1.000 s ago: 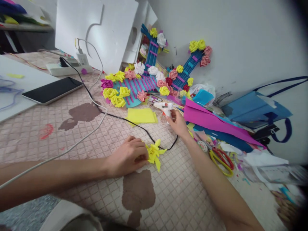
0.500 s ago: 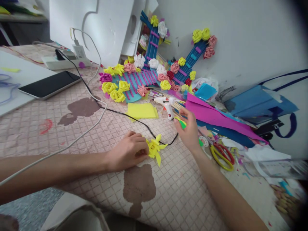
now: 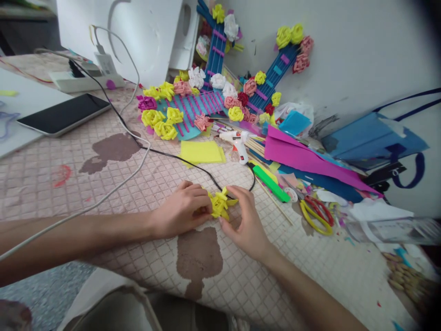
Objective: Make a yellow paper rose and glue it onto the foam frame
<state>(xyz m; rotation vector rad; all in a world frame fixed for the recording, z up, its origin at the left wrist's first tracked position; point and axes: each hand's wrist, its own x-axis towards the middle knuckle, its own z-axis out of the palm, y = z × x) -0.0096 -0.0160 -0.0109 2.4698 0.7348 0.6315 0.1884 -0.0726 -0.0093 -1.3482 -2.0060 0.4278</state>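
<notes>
Messy table [image 3: 151,184], glue gun [image 3: 240,148] far side. Left hand [image 3: 186,207] pinching yellow flower [image 3: 218,205], right hand [image 3: 248,223] half-open at right edge. Looks light, crushable; grip base.

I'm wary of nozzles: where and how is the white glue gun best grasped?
Probably take the glue gun by its handle, the right hand coming from the near right side: the handle slants toward the camera, while the nozzle points left, away from that approach. Mind the black cord by the handle's near end.
</notes>
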